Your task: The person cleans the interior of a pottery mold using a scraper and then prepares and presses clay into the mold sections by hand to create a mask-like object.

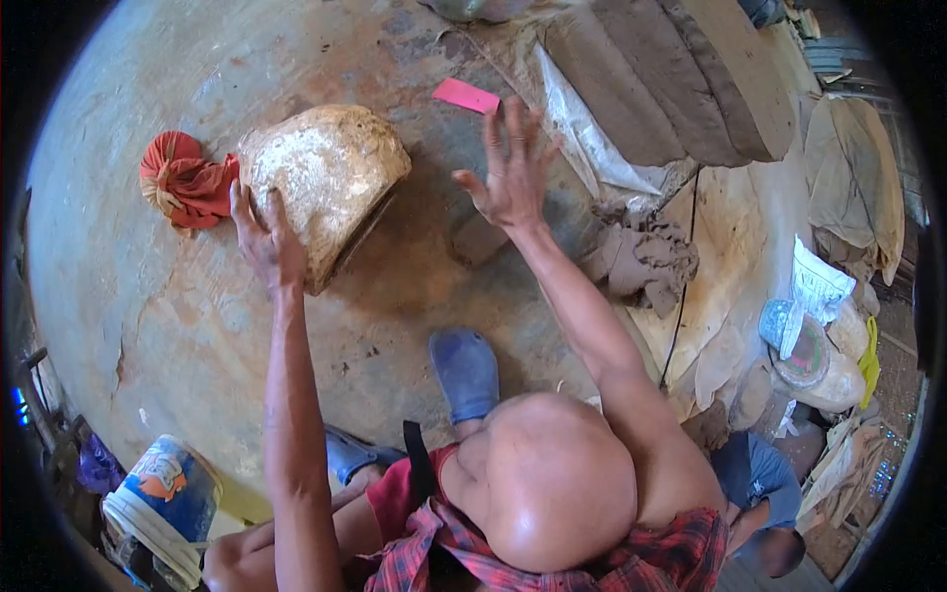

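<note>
A big dome-shaped lump, pale and crusted with powder (330,183), lies tilted on the concrete floor (148,247). My left hand (264,240) presses against its near left side. My right hand (513,168) hovers open above the floor to the right of the lump, fingers spread, holding nothing. A flat pink card (466,96) lies just beyond my right hand. A red bundled cloth (182,183) sits against the lump's left edge.
Slabs of grey clay (671,89) on a plastic sheet lie at the upper right, with a torn clay heap (641,259) nearer. My blue shoe (464,370) is on the floor. A blue and white bucket (163,498) stands lower left. Sacks clutter the right edge.
</note>
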The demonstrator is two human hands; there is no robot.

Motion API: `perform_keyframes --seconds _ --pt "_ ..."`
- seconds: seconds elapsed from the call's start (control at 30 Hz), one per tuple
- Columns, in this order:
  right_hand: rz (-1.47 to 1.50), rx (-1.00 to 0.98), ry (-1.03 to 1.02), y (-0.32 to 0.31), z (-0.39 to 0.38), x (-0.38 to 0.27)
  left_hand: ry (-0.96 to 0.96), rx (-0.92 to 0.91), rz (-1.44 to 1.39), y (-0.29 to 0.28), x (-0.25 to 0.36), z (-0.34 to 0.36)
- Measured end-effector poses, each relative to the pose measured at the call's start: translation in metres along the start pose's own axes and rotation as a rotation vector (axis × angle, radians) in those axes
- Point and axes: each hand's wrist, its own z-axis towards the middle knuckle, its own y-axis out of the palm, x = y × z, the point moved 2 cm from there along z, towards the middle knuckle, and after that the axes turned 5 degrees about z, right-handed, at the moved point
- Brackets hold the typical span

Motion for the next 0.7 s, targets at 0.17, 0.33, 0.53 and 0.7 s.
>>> perform_keyframes --seconds 0.17,0.33,0.53,0.7 --pt "0.079 -0.101 0.044 0.037 0.005 0.018 0.035 0.024 -0.039 0.016 -0.013 0.002" --pt "-0.001 0.054 0.051 0.008 0.009 0.039 0.028 0.012 -0.023 0.014 0.004 0.005" --pt "0.131 0.129 0.165 0.008 0.026 0.048 0.000 0.031 -0.001 0.009 0.001 0.006" --pt "0.017 -0.119 0.105 0.027 0.011 0.053 -0.003 0.046 -0.101 0.016 -0.010 0.005"
